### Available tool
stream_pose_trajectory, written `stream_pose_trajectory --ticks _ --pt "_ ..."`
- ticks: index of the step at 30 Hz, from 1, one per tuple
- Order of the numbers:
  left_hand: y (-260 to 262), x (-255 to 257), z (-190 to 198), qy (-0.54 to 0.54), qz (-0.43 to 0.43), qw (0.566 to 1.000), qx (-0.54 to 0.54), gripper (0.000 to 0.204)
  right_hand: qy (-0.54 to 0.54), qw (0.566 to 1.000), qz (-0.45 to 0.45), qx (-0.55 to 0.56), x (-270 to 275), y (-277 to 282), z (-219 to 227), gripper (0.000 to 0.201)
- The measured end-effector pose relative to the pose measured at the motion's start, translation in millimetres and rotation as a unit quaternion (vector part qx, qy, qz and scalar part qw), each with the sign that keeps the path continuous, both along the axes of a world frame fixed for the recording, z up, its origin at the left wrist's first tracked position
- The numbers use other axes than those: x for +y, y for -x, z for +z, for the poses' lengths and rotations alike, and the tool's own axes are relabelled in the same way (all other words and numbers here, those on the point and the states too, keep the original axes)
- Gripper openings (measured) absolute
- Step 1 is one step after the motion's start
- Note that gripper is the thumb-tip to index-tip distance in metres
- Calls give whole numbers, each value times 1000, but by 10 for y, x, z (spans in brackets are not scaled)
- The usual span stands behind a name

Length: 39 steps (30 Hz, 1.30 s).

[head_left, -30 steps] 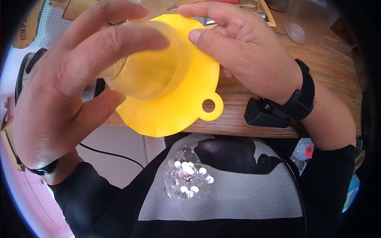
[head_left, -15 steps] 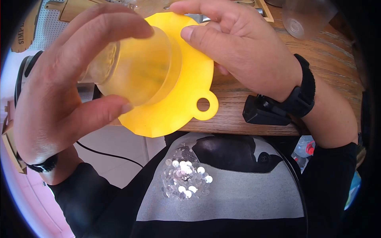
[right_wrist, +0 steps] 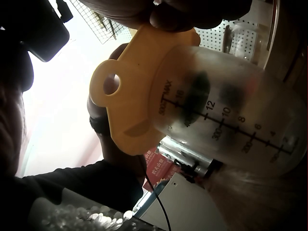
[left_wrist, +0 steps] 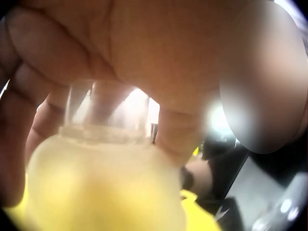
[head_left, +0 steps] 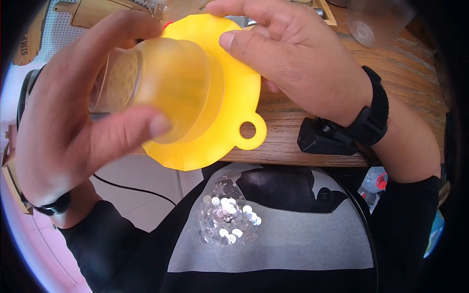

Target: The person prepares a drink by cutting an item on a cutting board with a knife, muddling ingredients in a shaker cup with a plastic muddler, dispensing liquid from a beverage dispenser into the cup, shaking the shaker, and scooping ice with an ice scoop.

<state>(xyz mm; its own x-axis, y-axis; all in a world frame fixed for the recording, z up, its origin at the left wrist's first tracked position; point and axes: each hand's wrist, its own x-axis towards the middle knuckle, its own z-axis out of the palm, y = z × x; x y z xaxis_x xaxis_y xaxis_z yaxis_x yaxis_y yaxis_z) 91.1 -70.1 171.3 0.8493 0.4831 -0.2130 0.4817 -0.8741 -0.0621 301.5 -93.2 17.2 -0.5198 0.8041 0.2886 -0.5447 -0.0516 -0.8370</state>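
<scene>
My right hand point(head_left: 288, 53) pinches the far rim of a yellow plastic disc point(head_left: 239, 93) with a ring tab, the thumb on its near face. Set against that face is a clear domed plastic piece point(head_left: 181, 83) with a narrower, dotted neck pointing left. My left hand point(head_left: 56, 112) curls round this dome, thumb along its near side and blurred. In the left wrist view, the palm point(left_wrist: 159, 48) lies close over the neck. On the disc's other side, a translucent measuring cup point(right_wrist: 231, 96) with black scale marks shows in the right wrist view, a dark green patch visible through it.
A wooden table point(head_left: 293, 151) lies below the hands. At its back right stands a clear cup point(head_left: 364, 24). Wooden boards point(head_left: 97, 13) lean at the back left. A plastic bottle point(head_left: 373, 180) is below the table at right, and a black cable point(head_left: 137, 188) hangs at left.
My left fingers have drawn back from over the dome towards its far side, uncovering more of dome and neck. The yellow disc and right hand have shifted slightly left.
</scene>
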Motion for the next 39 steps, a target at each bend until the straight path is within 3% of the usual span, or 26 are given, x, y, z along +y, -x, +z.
stream_pose_trajectory --ticks 1,3,7,9,10,11,13,15,17,19,22,24,26,27,29,30,31,33,34,37,39 --pt "-31 11 29 1 0 1000 0 73 0 1000 -7 -1 -4 3 3 42" --pt "-143 40 112 25 -81 993 77 77 -4 999 -7 33 10 70 -42 42" --pt "-84 95 85 -34 -143 987 64 91 -14 999 13 48 18 3 -43 41" --pt "-9 54 126 -31 -60 998 9 104 -7 1000 4 4 -20 -85 85 41" --pt "-15 39 160 -81 -1 996 31 113 0 999 -2 -40 -34 -110 128 42" --pt "-16 18 154 -80 -1 996 31 113 1 999 -2 -41 -26 -100 109 42" --pt "-49 -36 123 -22 106 992 57 109 -3 1000 16 14 -1 -63 56 42" --pt "-60 -28 54 1 123 992 14 97 -2 1000 9 2 -23 -70 63 42" --pt "-63 -25 78 -33 6 997 69 89 1 1000 -1 -11 -31 -65 51 42" --pt "-71 18 39 -45 -32 996 72 88 18 998 20 52 -28 -4 -6 41" --pt "-54 87 61 -64 -102 989 85 85 -40 999 0 17 -58 -22 13 41" --pt "-69 72 75 -67 -137 984 94 82 -11 1000 16 24 -34 -39 60 41" --pt "-146 19 98 29 -72 997 -17 78 19 999 30 32 -13 -82 84 40" --pt "-133 20 142 29 -73 997 -17 78 16 1000 19 16 -19 -96 95 40" --pt "-63 20 229 14 87 995 46 81 14 1000 11 0 -44 -60 76 40" --pt "-30 -48 19 -9 99 994 -38 82 -17 999 -33 -11 -70 8 32 40" --pt "-50 -63 -6 -10 100 994 -38 82 -49 996 -78 -21 -81 45 9 40" --pt "-30 -101 -18 -57 54 997 12 77 -29 998 -46 -31 -64 -17 64 41" --pt "-47 -90 97 -92 -15 993 74 71 -8 999 -14 -42 -54 -59 77 41" --pt "-37 -15 69 -12 -27 997 68 72 -11 997 -70 5 -120 111 43 42" --pt "-26 53 79 -32 -70 994 82 72 3 999 -40 -3 -74 40 31 42"
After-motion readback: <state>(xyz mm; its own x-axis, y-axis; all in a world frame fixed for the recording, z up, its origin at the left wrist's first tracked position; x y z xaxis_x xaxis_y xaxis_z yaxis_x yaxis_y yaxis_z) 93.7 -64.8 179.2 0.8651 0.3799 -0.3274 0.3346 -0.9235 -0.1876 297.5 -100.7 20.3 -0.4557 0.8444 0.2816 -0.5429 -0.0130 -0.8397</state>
